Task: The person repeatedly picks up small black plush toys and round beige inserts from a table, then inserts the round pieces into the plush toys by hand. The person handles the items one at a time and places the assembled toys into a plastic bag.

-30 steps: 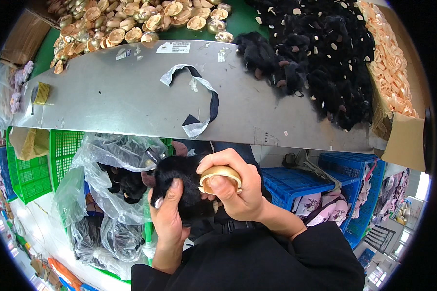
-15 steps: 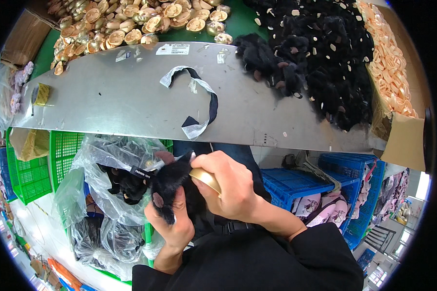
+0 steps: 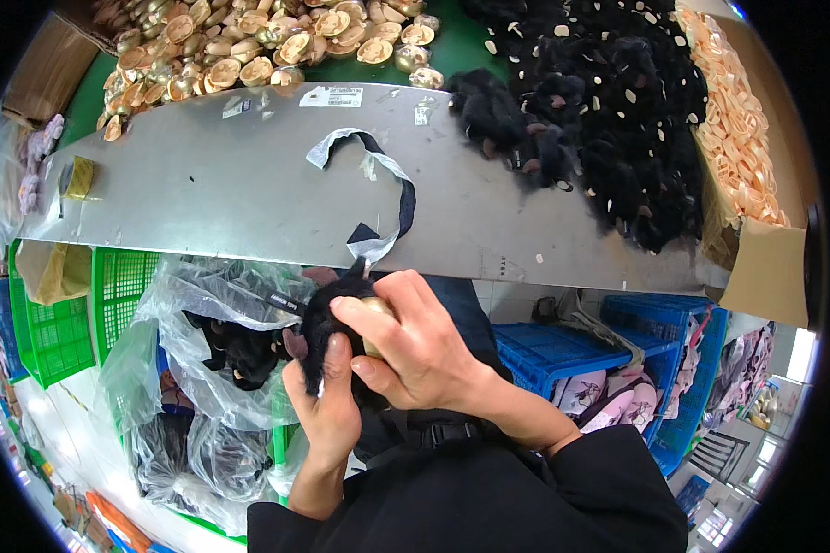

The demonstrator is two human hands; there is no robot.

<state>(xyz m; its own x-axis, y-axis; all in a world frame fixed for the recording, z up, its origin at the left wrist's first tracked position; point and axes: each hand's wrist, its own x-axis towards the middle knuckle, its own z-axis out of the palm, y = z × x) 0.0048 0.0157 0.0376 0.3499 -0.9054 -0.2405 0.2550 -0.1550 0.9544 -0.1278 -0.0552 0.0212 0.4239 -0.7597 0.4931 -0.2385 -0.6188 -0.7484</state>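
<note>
In front of my body, just below the table's near edge, my left hand (image 3: pixel 327 424) is closed on a black furry plush piece (image 3: pixel 316 318) with brownish-pink ear-like patches and a black tag. My left thumb presses against its fur. My right hand (image 3: pixel 429 355) grips a rounded gold plastic shell (image 3: pixel 373 349), which sits against the right side of the plush piece. Right fingers reach over onto the fur and cover most of the shell. Where shell and fur meet is hidden.
On the metal table (image 3: pixel 249 175) lies a curled black-and-white strip (image 3: pixel 406 198). Gold half-shells (image 3: pixel 221 72) are heaped far left, black plush pieces (image 3: pixel 609 120) far right beside peach plastic parts (image 3: pixel 733 120). A plastic bag (image 3: pixel 203 359) hangs at left; blue crates (image 3: pixel 549 350) stand right.
The gold shell has moved left, from beside the plush piece to against it. My right fingers now reach over the fur, and the plush piece has turned more upright.
</note>
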